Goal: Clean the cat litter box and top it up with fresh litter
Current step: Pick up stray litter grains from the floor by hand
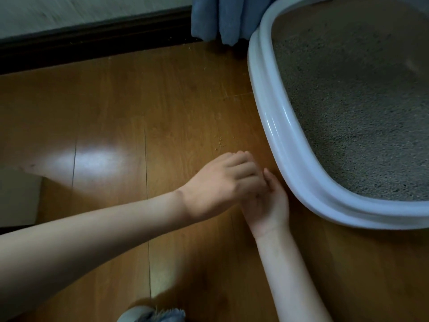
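Observation:
A white oval litter box (274,126) stands on the wooden floor at the right, filled with grey litter (352,112). A few spilled litter grains (219,141) lie on the floor just left of the box. My left hand (218,182) reaches in from the left, back up, its fingers bunched and curled downward close to the grains. Whether anything is between the fingertips is hidden. My right hand (269,205) lies under it beside the box rim, palm up and loosely cupped, partly covered by the left hand.
A dark skirting board (92,43) runs along the wall at the back. Blue fabric (222,19) hangs down behind the box. More grains lie near the skirting (188,46). A grey-blue frayed item (151,316) shows at the bottom edge.

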`<state>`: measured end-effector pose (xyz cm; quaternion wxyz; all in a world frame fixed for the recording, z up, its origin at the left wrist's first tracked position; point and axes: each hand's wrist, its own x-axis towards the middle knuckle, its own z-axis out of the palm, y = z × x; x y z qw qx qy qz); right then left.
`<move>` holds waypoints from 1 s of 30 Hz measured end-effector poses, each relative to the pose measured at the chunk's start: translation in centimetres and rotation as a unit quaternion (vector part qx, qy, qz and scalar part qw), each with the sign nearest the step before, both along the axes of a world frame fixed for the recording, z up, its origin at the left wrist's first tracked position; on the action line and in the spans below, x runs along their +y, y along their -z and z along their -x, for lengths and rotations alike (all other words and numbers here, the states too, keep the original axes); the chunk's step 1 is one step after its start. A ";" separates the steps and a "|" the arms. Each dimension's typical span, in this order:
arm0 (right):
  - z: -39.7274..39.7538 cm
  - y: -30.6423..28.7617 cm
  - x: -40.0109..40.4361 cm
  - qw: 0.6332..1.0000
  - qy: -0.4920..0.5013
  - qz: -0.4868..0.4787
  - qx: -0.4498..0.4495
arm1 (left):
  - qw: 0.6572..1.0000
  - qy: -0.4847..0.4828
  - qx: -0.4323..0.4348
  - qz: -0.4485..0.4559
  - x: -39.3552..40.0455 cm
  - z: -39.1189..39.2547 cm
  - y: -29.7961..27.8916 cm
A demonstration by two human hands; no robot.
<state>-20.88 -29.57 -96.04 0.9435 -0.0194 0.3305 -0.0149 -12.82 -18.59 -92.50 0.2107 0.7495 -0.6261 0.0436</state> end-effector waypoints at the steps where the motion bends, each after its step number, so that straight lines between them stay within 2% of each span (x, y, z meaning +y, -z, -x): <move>1: -0.1 -0.1 0.0 0.999 0.016 0.019 0.029 | 0.999 -0.026 0.016 0.023 0.1 -0.7 -0.1; 4: -0.1 -0.3 0.0 0.998 0.048 0.024 0.014 | 0.985 -0.155 0.061 0.048 1.1 -3.9 0.6; 6: 0.0 -0.7 0.0 0.999 0.039 0.016 0.003 | 0.965 -0.245 0.092 -0.007 2.5 -6.1 1.6; 8: 0.2 -0.9 -0.1 0.999 0.032 0.015 0.000 | 0.949 -0.272 0.124 -0.098 3.7 -7.4 2.7; 10: 0.4 -1.0 -0.2 0.999 0.033 0.006 -0.018 | 0.940 -0.271 0.143 -0.148 4.2 -7.8 3.3; 16: 0.4 -1.5 -0.2 0.999 0.040 -0.004 -0.026 | 0.943 -0.274 0.154 -0.114 3.0 -8.1 3.6; 24: 0.4 -1.6 -0.2 0.999 0.041 -0.006 -0.022 | 0.972 -0.189 0.105 -0.096 2.1 -8.6 4.1; 30: 0.4 -1.7 0.0 0.999 0.042 -0.003 -0.021 | 0.980 -0.156 0.069 -0.101 1.7 -8.3 3.9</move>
